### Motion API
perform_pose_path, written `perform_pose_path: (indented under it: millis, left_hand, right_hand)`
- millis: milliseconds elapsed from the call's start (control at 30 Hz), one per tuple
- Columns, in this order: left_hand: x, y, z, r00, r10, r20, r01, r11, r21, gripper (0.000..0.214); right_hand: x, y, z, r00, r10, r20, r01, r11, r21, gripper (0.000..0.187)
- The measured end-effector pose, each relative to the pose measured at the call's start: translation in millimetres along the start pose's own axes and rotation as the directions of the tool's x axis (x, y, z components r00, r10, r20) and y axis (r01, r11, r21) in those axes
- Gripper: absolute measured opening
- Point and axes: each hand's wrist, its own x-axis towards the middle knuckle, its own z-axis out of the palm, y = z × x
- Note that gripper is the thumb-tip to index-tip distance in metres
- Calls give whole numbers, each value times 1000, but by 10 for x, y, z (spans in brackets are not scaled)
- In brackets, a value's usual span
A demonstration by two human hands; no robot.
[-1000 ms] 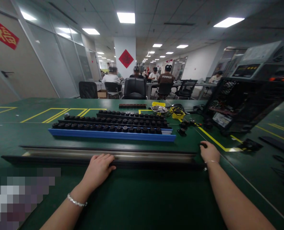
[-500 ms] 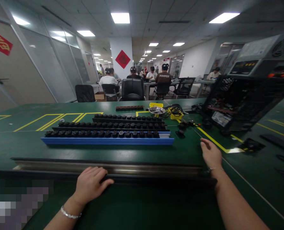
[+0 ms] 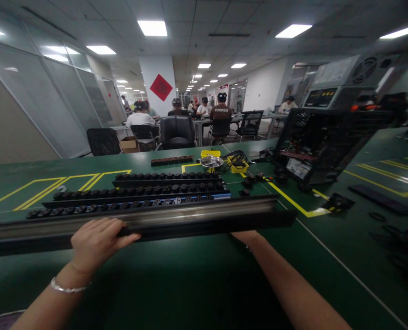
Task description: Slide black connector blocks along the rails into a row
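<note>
A long black rail with a shiny metal channel (image 3: pixel 190 215) stretches across the view, raised above the green table (image 3: pixel 190 275) and tilted a little up to the right. My left hand (image 3: pixel 97 240) lies over its near edge left of centre, fingers curled on the rail. My right hand (image 3: pixel 247 237) reaches under the rail near its right end; only the heel and wrist show, and the fingers are hidden behind the rail. Beyond the rail lie three rows of black strips set with round parts (image 3: pixel 169 188).
A metal bowl (image 3: pixel 211 161) and yellow boxes (image 3: pixel 238 166) sit behind the strips. An open black computer case (image 3: pixel 314 146) with a grey machine (image 3: pixel 341 82) on it stands at the right. Flat black parts (image 3: pixel 376 199) lie at the far right. People sit at desks (image 3: pixel 221 112) behind.
The rail has come up off the table and now hides the blue strip. My right hand went from the table beside the rail's end to under the rail. The view swung right.
</note>
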Motion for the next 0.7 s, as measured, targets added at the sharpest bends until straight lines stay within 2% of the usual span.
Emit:
perform_pose_path:
  millis: [67,133,267,433,533,700]
  left_hand:
    - [185,-49,33,999,21,-34,-20,998,53,54]
    - [351,-69,70,999,32,-1,-32,995,96,55]
    - [600,-65,135,997,29,66,-38,990,137,55]
    - [772,-74,177,996,3,89,-17,988,153,60]
    - [843,-74,198,996,-25,90,9,984,179,62]
    - [930,-43,263,994,20,112,-43,979,201,63]
  right_hand:
    - [128,-233,151,994,57,88,-54,998,-41,40]
    - [241,-384,219,982,116,149,-105,991,-80,42]
    - [278,-487,150,976,175,129,-161,981,-110,35]
    - [28,-590,-13,985,154,82,-154,988,-8,14]
    - [-134,-660,-87,980,180,81,-181,983,6,12]
    - [-396,-695,-232,978,202,61,-203,979,23,12]
